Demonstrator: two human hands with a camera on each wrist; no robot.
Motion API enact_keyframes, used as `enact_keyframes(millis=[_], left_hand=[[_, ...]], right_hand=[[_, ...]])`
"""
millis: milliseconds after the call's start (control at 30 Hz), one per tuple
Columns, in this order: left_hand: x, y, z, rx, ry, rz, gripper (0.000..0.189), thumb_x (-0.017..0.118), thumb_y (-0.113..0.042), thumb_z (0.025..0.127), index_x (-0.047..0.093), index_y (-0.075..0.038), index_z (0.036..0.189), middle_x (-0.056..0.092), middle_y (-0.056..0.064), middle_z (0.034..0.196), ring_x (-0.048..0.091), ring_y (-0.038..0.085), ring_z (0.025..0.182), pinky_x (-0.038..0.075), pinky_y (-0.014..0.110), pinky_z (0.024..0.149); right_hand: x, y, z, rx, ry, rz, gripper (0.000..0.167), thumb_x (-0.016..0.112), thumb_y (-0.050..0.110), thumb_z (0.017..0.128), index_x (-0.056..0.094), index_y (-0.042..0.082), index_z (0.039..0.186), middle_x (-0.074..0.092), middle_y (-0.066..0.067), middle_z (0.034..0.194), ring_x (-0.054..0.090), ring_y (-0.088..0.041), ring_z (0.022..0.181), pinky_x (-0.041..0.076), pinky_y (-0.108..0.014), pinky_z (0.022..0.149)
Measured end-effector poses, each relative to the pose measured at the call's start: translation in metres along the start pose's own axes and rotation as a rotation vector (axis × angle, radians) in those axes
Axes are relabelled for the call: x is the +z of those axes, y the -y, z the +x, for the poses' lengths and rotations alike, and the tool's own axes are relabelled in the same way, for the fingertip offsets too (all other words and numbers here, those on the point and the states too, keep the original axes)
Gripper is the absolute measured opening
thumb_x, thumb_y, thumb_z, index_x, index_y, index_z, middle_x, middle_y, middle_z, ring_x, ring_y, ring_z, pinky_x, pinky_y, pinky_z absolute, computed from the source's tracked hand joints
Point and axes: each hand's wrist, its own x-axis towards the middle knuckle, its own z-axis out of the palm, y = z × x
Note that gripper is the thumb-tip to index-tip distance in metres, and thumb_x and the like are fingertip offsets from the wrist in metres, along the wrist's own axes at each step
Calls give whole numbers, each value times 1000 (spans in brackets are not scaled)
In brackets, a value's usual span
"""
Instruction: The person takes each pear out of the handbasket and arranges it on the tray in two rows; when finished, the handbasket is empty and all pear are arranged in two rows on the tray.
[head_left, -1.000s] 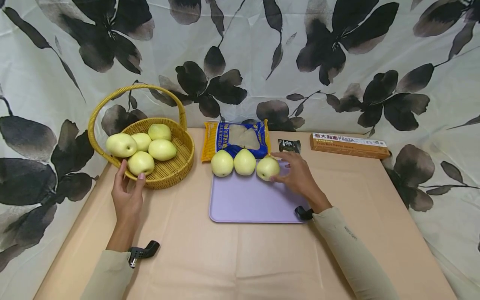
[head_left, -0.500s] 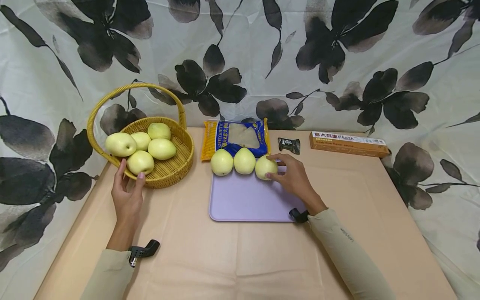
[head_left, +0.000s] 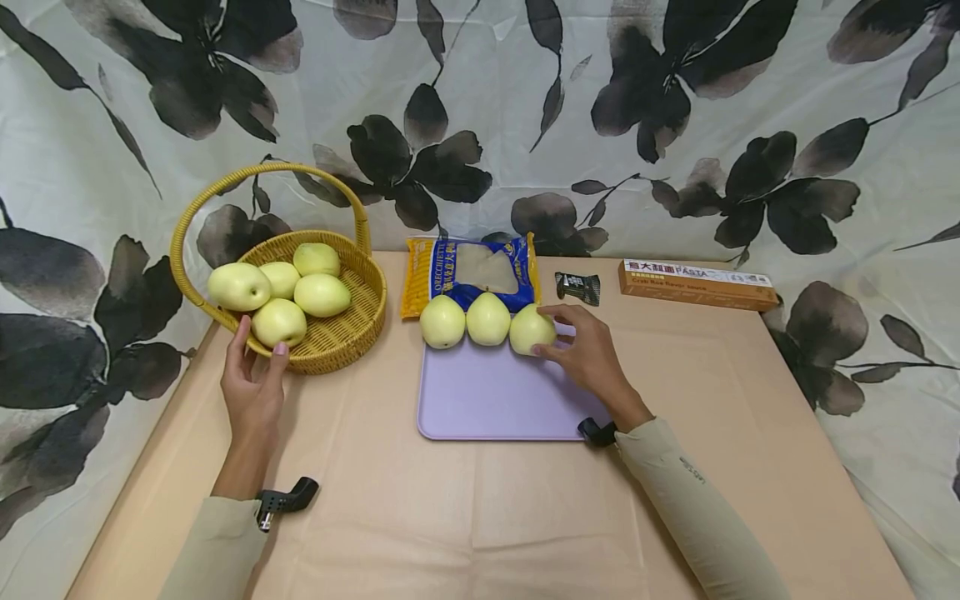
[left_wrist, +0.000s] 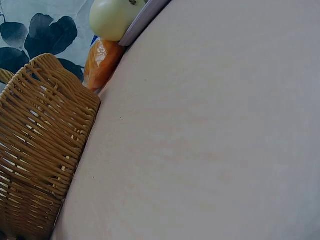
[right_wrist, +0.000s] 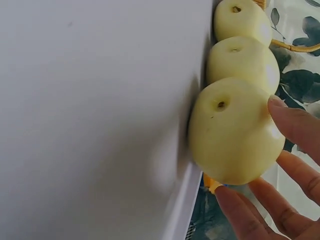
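Observation:
In the head view my right hand (head_left: 588, 350) holds a pale green apple (head_left: 531, 330) between thumb and fingers, at the right end of a row of three. The other two apples, the middle one (head_left: 487, 319) and the left one (head_left: 442, 322), sit beside it along the back of a lilac tray (head_left: 495, 400). The right wrist view shows my thumb and fingertips around the nearest apple (right_wrist: 235, 132). My left hand (head_left: 253, 396) rests its straight fingers and thumb at the near rim of a yellow wicker basket (head_left: 337, 354), which holds several more apples (head_left: 322, 296).
Behind the row lies a blue and yellow pasta bag (head_left: 472, 271). To its right are a small black packet (head_left: 577, 287) and a long orange-brown pasta box (head_left: 697, 285). The basket's tall handle (head_left: 262, 171) arches up before a floral cloth (head_left: 540, 100) hung behind the table.
My right hand has slid the apple slightly left, close against the middle one, and its fingers remain on it. The left hand and basket have stayed in place.

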Motion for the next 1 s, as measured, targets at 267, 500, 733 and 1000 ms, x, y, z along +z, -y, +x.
enact_keyframes(millis=[267, 500, 733, 1000], left_hand=[[0, 0, 0, 12, 2, 1, 70, 68, -19, 105, 37, -35, 165, 27, -7, 174, 23, 17, 164, 39, 13, 120], [1, -1, 0, 16, -3, -23, 69, 68, -17, 105, 37, -34, 165, 27, -7, 174, 23, 17, 164, 39, 13, 120], [1, -1, 1, 19, -6, -23, 70, 69, -17, 104, 38, -34, 165, 28, -8, 174, 22, 17, 164, 38, 14, 121], [1, -1, -2, -3, -4, -31, 70, 69, -17, 104, 38, -36, 164, 27, -6, 174, 23, 16, 164, 39, 14, 121]], right_hand=[[-3, 16, 3, -65, -33, 18, 59, 95, 18, 81, 71, 13, 135, 68, -11, 137, 63, -34, 133, 62, -49, 103], [3, 40, 11, -129, -74, 66, 57, 96, 20, 80, 74, 14, 132, 72, -7, 133, 63, -29, 132, 60, -50, 106], [19, 74, 23, -228, -81, 135, 57, 96, 21, 81, 73, 13, 133, 73, -5, 133, 64, -27, 129, 57, -50, 108], [48, 112, 40, -354, -44, 227, 57, 95, 23, 81, 74, 12, 132, 74, -4, 132, 66, -22, 126, 58, -43, 109]])
